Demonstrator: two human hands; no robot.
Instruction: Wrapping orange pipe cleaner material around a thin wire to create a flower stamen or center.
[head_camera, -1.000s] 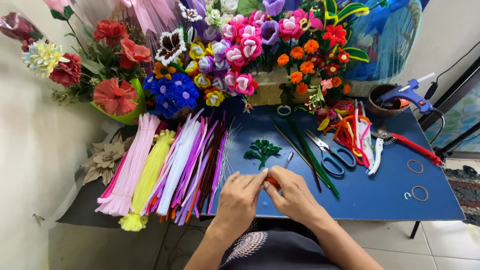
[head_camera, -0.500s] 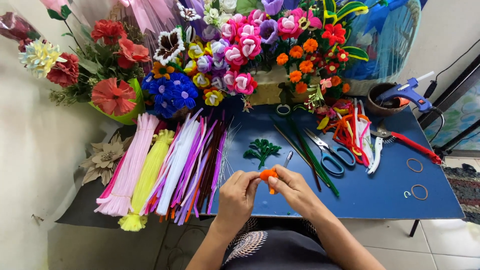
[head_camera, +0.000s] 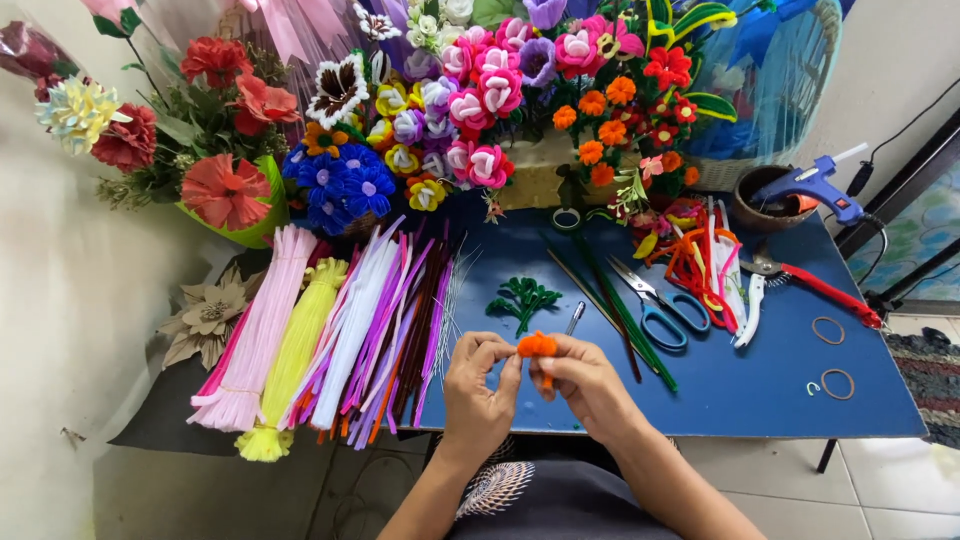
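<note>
At the blue table's (head_camera: 760, 390) near edge, the left hand (head_camera: 478, 392) and right hand (head_camera: 585, 385) pinch a small orange pipe-cleaner flower (head_camera: 537, 345) between their fingertips. At two o'clock from it, a brown bowl (head_camera: 752, 207) holds the nose of a blue glue gun (head_camera: 808, 185); its other contents are hard to make out. At ten o'clock, a green pot (head_camera: 255, 229) carries red paper flowers (head_camera: 222, 190). The woven basket (head_camera: 790, 90) at one o'clock is cut off by the frame.

Single head view, steeply down, close over blue table (head_camera: 760, 390); facing flowers.
</note>
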